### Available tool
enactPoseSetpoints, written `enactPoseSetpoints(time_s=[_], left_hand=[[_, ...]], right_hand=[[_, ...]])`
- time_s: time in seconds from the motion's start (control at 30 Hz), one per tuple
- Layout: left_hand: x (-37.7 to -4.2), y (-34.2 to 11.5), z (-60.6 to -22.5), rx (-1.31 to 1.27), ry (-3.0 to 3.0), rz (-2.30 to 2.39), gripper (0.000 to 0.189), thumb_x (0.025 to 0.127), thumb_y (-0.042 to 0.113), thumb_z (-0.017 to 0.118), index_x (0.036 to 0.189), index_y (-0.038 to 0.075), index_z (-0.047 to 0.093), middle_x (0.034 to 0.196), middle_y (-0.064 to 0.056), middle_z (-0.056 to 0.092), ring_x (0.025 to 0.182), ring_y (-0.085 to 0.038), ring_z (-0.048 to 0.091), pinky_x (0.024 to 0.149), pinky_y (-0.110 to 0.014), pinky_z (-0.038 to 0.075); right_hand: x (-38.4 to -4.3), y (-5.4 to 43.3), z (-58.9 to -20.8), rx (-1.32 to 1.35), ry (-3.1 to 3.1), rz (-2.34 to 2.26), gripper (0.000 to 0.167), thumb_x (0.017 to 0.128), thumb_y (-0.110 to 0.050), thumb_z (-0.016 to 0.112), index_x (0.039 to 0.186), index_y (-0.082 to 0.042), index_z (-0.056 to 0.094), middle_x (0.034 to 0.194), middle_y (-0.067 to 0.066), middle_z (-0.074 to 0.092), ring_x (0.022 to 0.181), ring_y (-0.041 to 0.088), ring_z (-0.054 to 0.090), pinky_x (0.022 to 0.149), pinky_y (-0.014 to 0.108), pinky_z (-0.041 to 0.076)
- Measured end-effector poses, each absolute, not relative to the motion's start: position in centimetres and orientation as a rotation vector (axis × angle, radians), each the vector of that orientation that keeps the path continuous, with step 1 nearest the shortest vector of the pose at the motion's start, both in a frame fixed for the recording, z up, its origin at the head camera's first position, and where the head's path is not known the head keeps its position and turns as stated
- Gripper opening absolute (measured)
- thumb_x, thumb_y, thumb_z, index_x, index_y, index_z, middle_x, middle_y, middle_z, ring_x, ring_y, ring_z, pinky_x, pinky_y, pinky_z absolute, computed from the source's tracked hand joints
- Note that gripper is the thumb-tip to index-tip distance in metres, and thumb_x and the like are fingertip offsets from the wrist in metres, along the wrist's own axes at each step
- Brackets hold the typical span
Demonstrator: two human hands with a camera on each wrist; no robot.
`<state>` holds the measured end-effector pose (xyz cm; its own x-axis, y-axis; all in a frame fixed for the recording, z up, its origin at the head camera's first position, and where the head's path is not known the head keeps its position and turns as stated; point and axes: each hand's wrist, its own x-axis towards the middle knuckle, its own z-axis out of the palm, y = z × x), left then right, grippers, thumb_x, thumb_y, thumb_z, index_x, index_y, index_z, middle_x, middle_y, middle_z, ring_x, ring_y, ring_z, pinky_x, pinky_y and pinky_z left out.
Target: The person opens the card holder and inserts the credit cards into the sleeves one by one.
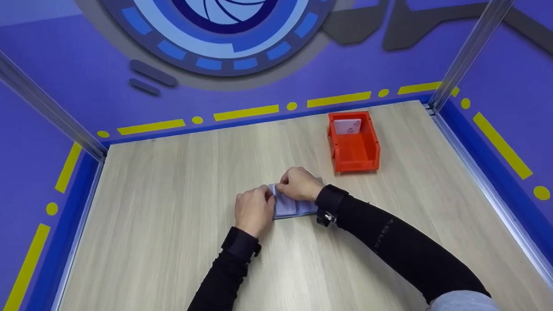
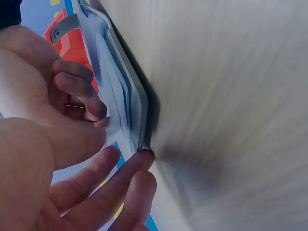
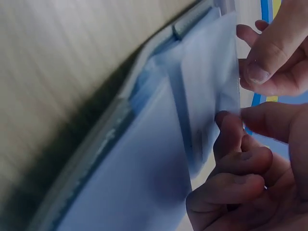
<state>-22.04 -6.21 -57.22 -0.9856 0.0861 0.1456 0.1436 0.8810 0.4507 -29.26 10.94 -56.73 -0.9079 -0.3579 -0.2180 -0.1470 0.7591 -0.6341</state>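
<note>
A small card holder (image 1: 285,207) with a grey cover and clear plastic sleeves lies opened out on the table. In the right wrist view its clear sleeve (image 3: 207,91) stands lifted, and my right hand (image 1: 299,184) pinches that sleeve's edge between thumb and index finger, other fingers curled. My left hand (image 1: 254,209) holds the holder's left edge; in the left wrist view the thumb (image 2: 79,144) lies over the sleeves and a fingertip touches the cover's corner. Pale sheets (image 3: 139,168) fill the near half of the holder. My right hand partly hides the holder in the head view.
Beyond my right hand, a red open bin (image 1: 357,166) stands at the back right, with a pale patterned card (image 1: 347,126) against its rear wall. Blue panels (image 1: 201,100) with yellow marks enclose the wooden table (image 1: 167,200) at the back and sides.
</note>
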Motion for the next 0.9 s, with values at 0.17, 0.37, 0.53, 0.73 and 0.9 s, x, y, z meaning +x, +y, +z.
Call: enactPoseSetpoints(time_s=[0.17,0.37,0.53,0.73,0.9], left_hand=[[-22.2,-6.2,-57.3,-0.183,-2.923,-0.709,0.018,0.097,0.024,0.082,0.085,0.015,0.072,0.082,-0.004,0.077,0.077,-0.031,0.072,0.076,-0.046,0.047],[-22.1,-5.8,-57.3,-0.163,-2.910,-0.708,0.019,0.094,0.030,0.085,0.091,0.013,0.078,0.087,-0.006,0.079,0.083,-0.031,0.076,0.081,-0.049,0.053],[-22.1,-5.5,-57.4,-0.141,-2.917,-0.720,0.024,0.094,0.032,0.085,0.094,0.010,0.080,0.091,-0.009,0.082,0.088,-0.033,0.078,0.084,-0.051,0.054],[-22.1,-5.4,-57.6,-0.094,-2.985,-0.723,0.025,0.095,0.032,0.086,0.100,0.008,0.080,0.096,-0.009,0.084,0.089,-0.030,0.077,0.085,-0.047,0.052],[-22.0,-5.3,-57.8,-0.087,-2.994,-0.729,0.024,0.095,0.031,0.086,0.101,0.009,0.080,0.098,-0.009,0.084,0.090,-0.030,0.077,0.086,-0.047,0.051]], right_hand=[[-29.2,11.3,-56.3,-0.473,2.604,-0.911,0.026,0.102,-0.023,0.068,0.087,-0.012,0.087,0.067,-0.011,0.063,0.068,0.010,0.055,0.066,0.025,0.041],[-29.5,12.9,-54.1,-0.558,2.610,-1.046,0.025,0.106,-0.021,0.066,0.111,-0.008,0.087,0.095,0.002,0.080,0.080,0.013,0.061,0.076,0.027,0.047],[-31.0,15.6,-50.6,-0.462,2.644,-1.169,0.027,0.109,-0.025,0.065,0.121,-0.010,0.084,0.111,0.009,0.082,0.089,0.022,0.062,0.080,0.034,0.051],[-32.8,20.3,-47.9,-0.275,2.714,-1.172,0.028,0.110,-0.026,0.063,0.126,-0.012,0.083,0.117,0.010,0.080,0.095,0.027,0.063,0.086,0.036,0.055],[-35.2,24.6,-47.6,-0.100,2.897,-1.043,0.025,0.109,-0.024,0.067,0.113,-0.005,0.083,0.097,0.012,0.073,0.083,0.025,0.061,0.073,0.034,0.049]])
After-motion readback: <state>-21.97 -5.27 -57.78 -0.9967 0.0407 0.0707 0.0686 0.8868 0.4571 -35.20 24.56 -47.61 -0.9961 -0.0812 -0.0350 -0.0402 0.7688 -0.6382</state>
